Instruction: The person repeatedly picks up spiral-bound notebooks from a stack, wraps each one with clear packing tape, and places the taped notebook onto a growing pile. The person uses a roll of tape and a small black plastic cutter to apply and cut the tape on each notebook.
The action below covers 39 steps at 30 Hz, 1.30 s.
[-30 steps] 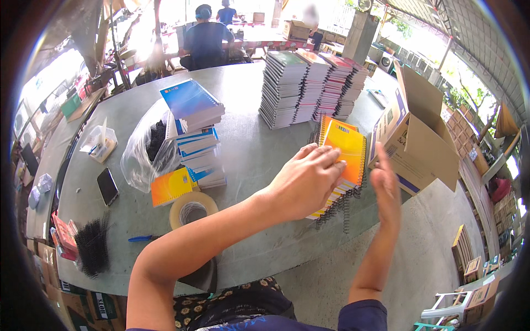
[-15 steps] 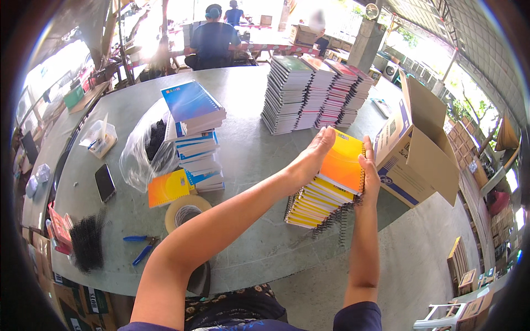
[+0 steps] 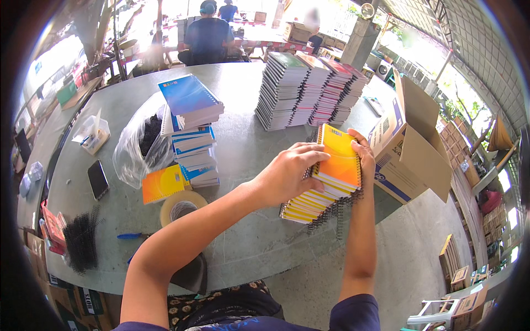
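Note:
A tall stack of yellow-and-orange spiral notebooks (image 3: 341, 160) stands near the table's front right edge, black wire coils showing along its sides. My left hand (image 3: 292, 172) grips the upper left side, its fingers over the top notebook's edge and its thumb lower down the stack. On the opposite side, my right hand (image 3: 362, 150) wraps the top right corner, fingertips at the far edge. Loose black spiral coils (image 3: 338, 218) hang from the stack's near side. Part of the stack's left side is hidden behind my left hand.
Taller notebook stacks (image 3: 284, 91) stand behind; an open cardboard box (image 3: 411, 146) is at right. On the left are blue notebooks (image 3: 190, 102), a plastic bag (image 3: 138, 146) of black coils, a tape roll (image 3: 179, 208), a phone (image 3: 98, 180) and blue-handled pliers (image 3: 131, 235). People sit beyond.
My left hand has moved from the top notebook's far left corner down to the stack's left side, its fingers now bent. My right hand has slid up toward the far right corner.

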Tool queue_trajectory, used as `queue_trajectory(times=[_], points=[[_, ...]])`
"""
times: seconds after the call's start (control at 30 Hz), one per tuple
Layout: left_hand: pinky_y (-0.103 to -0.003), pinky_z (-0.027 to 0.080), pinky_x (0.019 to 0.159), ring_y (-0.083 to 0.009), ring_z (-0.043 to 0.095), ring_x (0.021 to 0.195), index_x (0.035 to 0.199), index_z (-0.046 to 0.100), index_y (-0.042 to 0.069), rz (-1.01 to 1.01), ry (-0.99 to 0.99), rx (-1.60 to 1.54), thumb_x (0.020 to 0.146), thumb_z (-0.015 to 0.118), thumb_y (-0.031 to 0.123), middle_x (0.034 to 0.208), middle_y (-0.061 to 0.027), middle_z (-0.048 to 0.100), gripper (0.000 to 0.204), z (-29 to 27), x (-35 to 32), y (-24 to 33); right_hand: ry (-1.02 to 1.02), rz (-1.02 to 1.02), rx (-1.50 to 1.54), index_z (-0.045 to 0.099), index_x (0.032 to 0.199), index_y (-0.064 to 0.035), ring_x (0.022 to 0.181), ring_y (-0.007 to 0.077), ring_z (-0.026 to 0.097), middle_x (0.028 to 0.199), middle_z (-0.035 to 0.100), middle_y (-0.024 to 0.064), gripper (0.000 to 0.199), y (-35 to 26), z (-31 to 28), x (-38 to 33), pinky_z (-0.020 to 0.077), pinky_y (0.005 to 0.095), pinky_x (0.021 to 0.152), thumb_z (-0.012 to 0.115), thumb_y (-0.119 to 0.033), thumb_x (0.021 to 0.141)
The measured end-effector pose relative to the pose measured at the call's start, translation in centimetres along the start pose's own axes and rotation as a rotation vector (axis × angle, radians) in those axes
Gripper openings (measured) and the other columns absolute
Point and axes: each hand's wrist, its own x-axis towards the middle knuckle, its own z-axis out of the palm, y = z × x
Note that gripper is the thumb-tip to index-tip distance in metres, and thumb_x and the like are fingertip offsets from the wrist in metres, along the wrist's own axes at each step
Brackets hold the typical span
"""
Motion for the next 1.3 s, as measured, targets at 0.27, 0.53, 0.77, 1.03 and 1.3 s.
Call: queue_trajectory(times=[0.27,0.53,0.77,1.03,1.3], points=[[-0.041,0.039,0.099,-0.0364,0.047,0.118,0.12,0.051,0.0,0.016,0.125,-0.001,0.071,0.075,0.023,0.123,-0.0198,0.052,0.059,1.3,-0.8,-0.2,0.123,-0.045,-0.098,0.044,0.125,0.0021,0.095,0.0155,0.056,0.11,0.054,0.0124,0.037,-0.5,1.0,-0.5,0.0473,0.0257,0.08,0.043,-0.004,0.089],[-0.044,0.031,0.104,-0.0418,0.039,0.124,0.135,0.029,-0.006,0.005,0.227,-0.071,0.087,0.06,0.028,0.129,-0.0298,0.043,0.067,2.1,-1.4,0.2,0.163,-0.046,-0.319,0.036,0.135,0.0004,0.118,0.022,0.046,0.132,0.043,0.0126,0.042,-1.2,1.9,-0.9,0.0352,0.0329,0.1,0.04,-0.008,0.093],[-0.039,0.048,0.08,-0.0259,0.059,0.085,0.087,0.064,0.002,-0.195,0.042,0.546,0.075,0.062,0.006,0.087,-0.0103,0.064,0.013,-8.9,-16.9,-2.2,0.315,-0.623,-0.507,0.047,0.127,0.0007,0.124,0.0231,0.042,0.135,0.045,0.0119,0.039,-7.5,-1.9,-7.3,0.031,0.0386,0.103,0.045,-0.019,0.094],[-0.039,0.046,0.083,-0.029,0.059,0.091,0.091,0.061,-0.001,-0.625,-0.19,0.966,0.073,0.057,0.002,0.083,-0.0112,0.063,0.019,-13.7,-31.1,-9.8,-0.257,-1.138,-0.628,0.053,0.111,0.0088,0.095,0.0308,0.059,0.106,0.059,0.0226,0.036,-5.7,10.3,-13.8,0.046,0.0386,0.085,0.039,-0.019,0.093],[-0.041,0.045,0.079,-0.0299,0.058,0.087,0.092,0.061,-0.001,-0.564,0.076,0.887,0.073,0.053,0.0,0.086,-0.0142,0.062,0.02,-15.5,-23.7,2.5,-0.565,-0.997,-1.16,0.062,0.104,-0.0038,0.101,0.0261,0.06,0.105,0.064,0.0099,0.027,5.5,25.4,-14.3,0.0454,0.0384,0.089,0.061,-0.012,0.079]])
